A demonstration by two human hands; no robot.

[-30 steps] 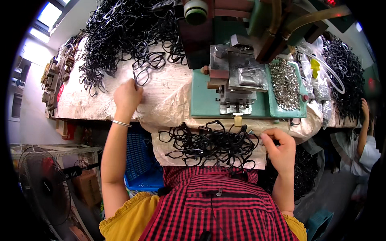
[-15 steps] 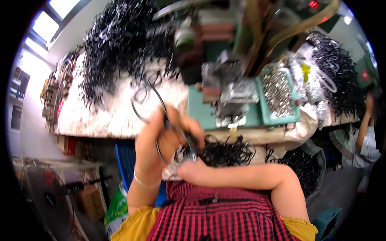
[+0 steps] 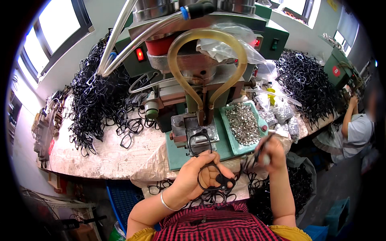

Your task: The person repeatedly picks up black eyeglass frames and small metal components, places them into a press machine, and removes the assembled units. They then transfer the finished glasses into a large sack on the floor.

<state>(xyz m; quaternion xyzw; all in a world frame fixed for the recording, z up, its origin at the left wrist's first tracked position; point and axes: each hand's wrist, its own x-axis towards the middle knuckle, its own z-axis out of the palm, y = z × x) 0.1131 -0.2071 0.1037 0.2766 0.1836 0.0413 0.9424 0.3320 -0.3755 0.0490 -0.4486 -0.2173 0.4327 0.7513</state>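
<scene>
My left hand (image 3: 201, 174) holds a black eyeglass frame (image 3: 206, 160) by its lower rim, with the other rim resting on the metal fixture (image 3: 195, 130) of a green press machine (image 3: 193, 76). My right hand (image 3: 272, 154) grips a thin dark tool (image 3: 262, 146) beside a green tray of small silver metal parts (image 3: 242, 122). More black frames (image 3: 209, 197) lie in a heap on my lap, just under both hands.
A big pile of black frames (image 3: 96, 100) covers the white cloth bench (image 3: 108, 156) at the left. Another pile (image 3: 307, 86) lies at the right, where another person (image 3: 356, 128) sits at a second green machine (image 3: 337, 68). A blue crate (image 3: 120, 199) stands below.
My left hand brought one frame from the left pile to the machine's fixture. My right hand rose from my lap with the thin tool. My view moved closer to the machine.
</scene>
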